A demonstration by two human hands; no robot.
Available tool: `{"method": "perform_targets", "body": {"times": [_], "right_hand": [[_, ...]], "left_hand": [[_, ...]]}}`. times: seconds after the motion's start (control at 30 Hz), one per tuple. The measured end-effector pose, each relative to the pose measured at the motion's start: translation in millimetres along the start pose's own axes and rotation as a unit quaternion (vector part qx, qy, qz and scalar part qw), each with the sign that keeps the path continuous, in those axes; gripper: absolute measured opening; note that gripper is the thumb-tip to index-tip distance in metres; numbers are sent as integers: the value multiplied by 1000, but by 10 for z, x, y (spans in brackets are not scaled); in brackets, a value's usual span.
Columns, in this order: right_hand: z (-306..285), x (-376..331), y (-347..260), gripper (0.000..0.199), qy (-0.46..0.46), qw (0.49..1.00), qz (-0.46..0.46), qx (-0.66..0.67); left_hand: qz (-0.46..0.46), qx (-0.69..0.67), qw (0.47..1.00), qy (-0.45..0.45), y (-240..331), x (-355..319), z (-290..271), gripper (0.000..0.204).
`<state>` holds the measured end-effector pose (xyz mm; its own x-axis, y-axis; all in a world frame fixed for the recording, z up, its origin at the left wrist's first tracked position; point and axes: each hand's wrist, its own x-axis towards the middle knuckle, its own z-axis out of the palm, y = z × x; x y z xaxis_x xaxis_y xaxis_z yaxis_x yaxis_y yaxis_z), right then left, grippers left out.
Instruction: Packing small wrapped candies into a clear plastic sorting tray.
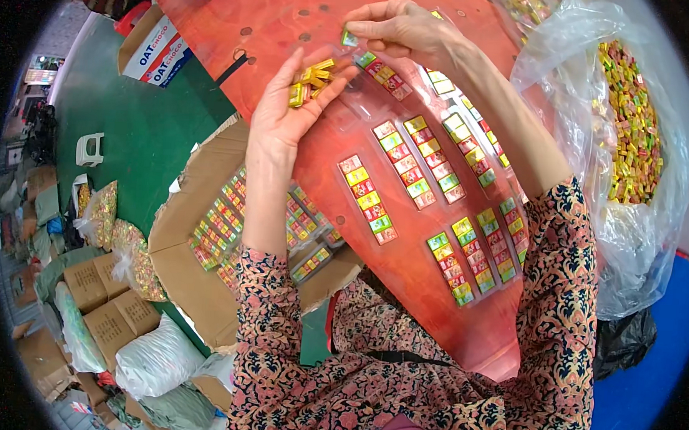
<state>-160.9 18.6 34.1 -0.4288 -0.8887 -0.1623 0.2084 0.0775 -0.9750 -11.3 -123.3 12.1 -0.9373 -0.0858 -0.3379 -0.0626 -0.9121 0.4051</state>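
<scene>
My left hand [277, 120] is palm up with its fingers loosely curled, cradling several small yellow-wrapped candies [317, 77]. Between the thumb and fingertips of my right hand [418, 35] is a single green-wrapped candy [349, 38], held just beyond the left fingertips. Close by both hands lies a clear plastic tray [355, 114], where a short row of green, yellow and red candies [386, 78] shows. Nearer to me, several narrow clear trays [367, 199] lie on the red table, each filled with a row of wrapped candies in mixed colours.
The red table [307, 6] narrows towards my body. Left of it stands an open carton [195, 285] stacked with filled trays. A large clear bag of loose candies [629, 127] is on the right. A printed box [156, 49], white stool [90, 149] and closed cartons [117, 324] are farther left.
</scene>
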Motion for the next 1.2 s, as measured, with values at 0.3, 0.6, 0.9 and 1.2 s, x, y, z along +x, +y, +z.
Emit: {"method": "perform_targets", "body": {"times": [0.3, 0.6, 0.9, 1.2], "right_hand": [[116, -53, -27, 30, 7, 1000, 11, 28], [-293, -12, 122, 30, -29, 986, -72, 145], [-92, 106, 236, 28, 139, 981, -65, -116], [-1, 130, 231, 24, 155, 882, -118, -429]], "left_hand": [[8, 21, 995, 92, -134, 124, 55, 20], [8, -11, 993, 113, 9, -118, -26, 22], [-21, -72, 991, 112, 6, -245, -164, 21], [-28, -81, 991, 107, -25, -294, -177, 20]]}}
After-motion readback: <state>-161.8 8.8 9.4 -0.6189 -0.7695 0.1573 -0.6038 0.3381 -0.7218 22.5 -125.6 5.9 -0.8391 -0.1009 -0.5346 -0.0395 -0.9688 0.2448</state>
